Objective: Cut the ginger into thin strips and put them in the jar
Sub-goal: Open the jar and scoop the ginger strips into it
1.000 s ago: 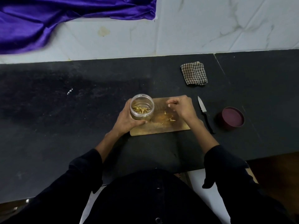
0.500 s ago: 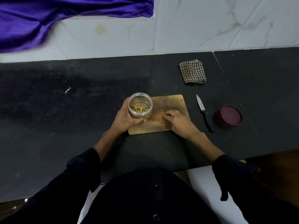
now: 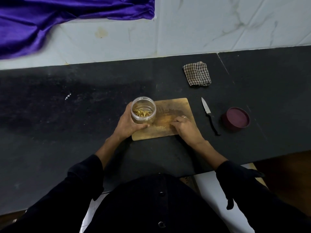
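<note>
Vs 1 s ago: right hand point(image 3: 184, 127) was raised over the upper mid part of the board w/ fingers bunched; now it's low on the board's lower right, knuckles up, fingers bent down onto the wood. Can't tell if they pinch any strip. Loose strips seen on the board back then are mostly gone; one thin bit point(image 3: 165, 126) lies just left of the fingertips. Left hand point(image 3: 128, 122) same spot, same hold.

Jar point(image 3: 143, 110): clear, lid off, upright at frame center on the left end of the cutting board point(image 3: 173, 105). Left hand wraps it from the left & near side, thumb across the front base. Ginger strips point(image 3: 142, 112) piled in its bottom. Right hand sits right of the jar, apart from it.

Knife point(image 3: 208, 115) lies right of the board on the black counter point(image 3: 67, 115), tip pointing up-frame. Maroon lid point(image 3: 235, 118) further right. Checked cloth point(image 3: 196, 73) upper right. Purple fabric point(image 3: 50, 19) upper left.
</note>
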Available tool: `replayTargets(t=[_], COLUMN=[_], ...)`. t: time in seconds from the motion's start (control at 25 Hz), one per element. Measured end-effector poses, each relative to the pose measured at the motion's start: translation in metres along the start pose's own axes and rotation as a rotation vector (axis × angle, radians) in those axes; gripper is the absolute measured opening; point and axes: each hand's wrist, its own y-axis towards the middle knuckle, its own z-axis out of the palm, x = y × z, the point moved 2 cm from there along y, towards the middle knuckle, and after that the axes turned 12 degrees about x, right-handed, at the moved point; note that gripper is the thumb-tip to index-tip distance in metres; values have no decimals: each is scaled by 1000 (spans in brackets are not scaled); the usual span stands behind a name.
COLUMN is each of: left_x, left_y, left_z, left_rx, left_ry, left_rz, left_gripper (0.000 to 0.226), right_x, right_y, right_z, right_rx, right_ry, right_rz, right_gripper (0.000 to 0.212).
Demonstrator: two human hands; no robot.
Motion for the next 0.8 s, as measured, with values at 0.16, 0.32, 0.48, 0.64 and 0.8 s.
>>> replayTargets(t=[0.16,0.32,0.48,0.64,0.8], left_x=[0,0,-2,-2,-4], left_y=[0,0,-1,-1,-2], left_z=[0,1,0,0,1], left_rx=[-2,-3,6,2,6], left_ry=[2,4,0,-6,-18], left_rz=[4,14,8,-3,1], left_gripper=[100,102,102,102,99], right_x=[3,5,-14,-20,9], right_y=[5,10,16,16,28], right_z=[-1,-1,-18,-34,-53], right_rx=[14,58,-135,-242,-171], right_ry=[38,92,691,1491,1642], right_rz=[87,187,624,723,570], right_gripper=[17,19,12,10,12])
